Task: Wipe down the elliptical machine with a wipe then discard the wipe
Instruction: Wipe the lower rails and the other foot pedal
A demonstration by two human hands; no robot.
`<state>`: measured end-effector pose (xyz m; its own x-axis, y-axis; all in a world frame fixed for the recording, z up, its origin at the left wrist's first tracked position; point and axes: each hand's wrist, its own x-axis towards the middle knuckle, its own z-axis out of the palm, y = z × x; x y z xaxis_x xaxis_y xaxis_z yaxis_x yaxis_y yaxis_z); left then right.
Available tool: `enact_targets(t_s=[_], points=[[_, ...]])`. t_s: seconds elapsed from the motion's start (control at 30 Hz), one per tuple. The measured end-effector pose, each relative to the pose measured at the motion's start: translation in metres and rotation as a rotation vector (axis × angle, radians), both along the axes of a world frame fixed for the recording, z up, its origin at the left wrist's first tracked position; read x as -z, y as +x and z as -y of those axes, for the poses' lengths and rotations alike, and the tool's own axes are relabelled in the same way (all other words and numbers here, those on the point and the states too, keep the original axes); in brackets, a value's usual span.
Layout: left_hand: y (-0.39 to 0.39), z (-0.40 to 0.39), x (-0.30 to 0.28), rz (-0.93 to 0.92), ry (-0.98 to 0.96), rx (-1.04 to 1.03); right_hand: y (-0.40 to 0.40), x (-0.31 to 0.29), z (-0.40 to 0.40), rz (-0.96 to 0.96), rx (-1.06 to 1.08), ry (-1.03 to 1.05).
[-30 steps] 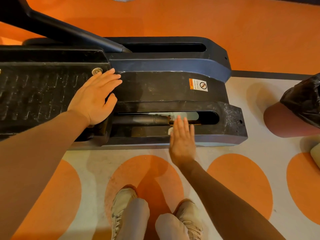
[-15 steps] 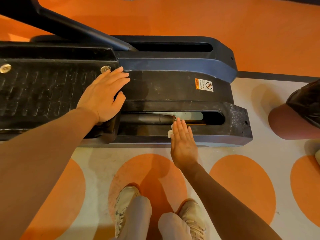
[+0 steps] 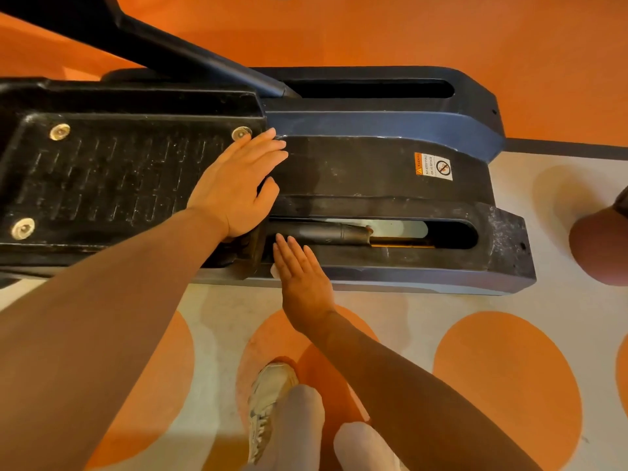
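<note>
The black elliptical machine's rear base (image 3: 380, 171) lies across the floor in front of me, with a ribbed foot pedal (image 3: 112, 185) at the left. My left hand (image 3: 238, 188) rests flat, fingers spread, on the pedal's right end. My right hand (image 3: 302, 277) presses flat on the near rail of the base, just right of the pedal. A corner of the white wipe (image 3: 274, 270) pokes out from under its left edge; the rest of the wipe is hidden beneath the palm.
A slot in the near rail shows a dark roller arm (image 3: 323, 232). A warning sticker (image 3: 433, 166) sits on the base top. A brownish bin (image 3: 598, 249) stands at the right edge. My shoes (image 3: 268, 402) stand on the orange-spotted floor.
My right hand with the wipe has slid left along the near rail, from the middle of the slot to beside the pedal. The left hand has stayed on the pedal end.
</note>
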<state>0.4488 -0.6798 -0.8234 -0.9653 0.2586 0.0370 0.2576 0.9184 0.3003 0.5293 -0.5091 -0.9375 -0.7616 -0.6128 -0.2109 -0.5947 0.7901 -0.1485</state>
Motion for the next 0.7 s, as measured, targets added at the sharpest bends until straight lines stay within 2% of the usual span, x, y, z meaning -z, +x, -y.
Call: enact_targets(t_s=[0.07,0.17,0.33,0.47,0.6,0.7], points=[[0.000,0.000,-0.001,-0.002,0.004,0.001,-0.001,0.002,-0.012,-0.015,0.028,-0.053],[0.001,0.000,-0.001,-0.009,0.014,0.004,-0.003,0.001,-0.040,-0.042,0.190,-0.142],[0.001,0.001,-0.002,-0.009,0.013,0.016,-0.003,0.002,-0.060,-0.055,0.307,-0.082],[0.001,-0.001,-0.003,0.000,0.006,0.005,-0.007,0.001,-0.043,-0.037,0.194,-0.068],[0.001,-0.001,-0.003,-0.001,0.015,-0.007,-0.011,0.000,-0.034,-0.014,0.175,-0.111],[0.002,0.000,-0.002,-0.007,0.022,0.001,-0.015,-0.004,-0.049,-0.024,0.131,-0.067]])
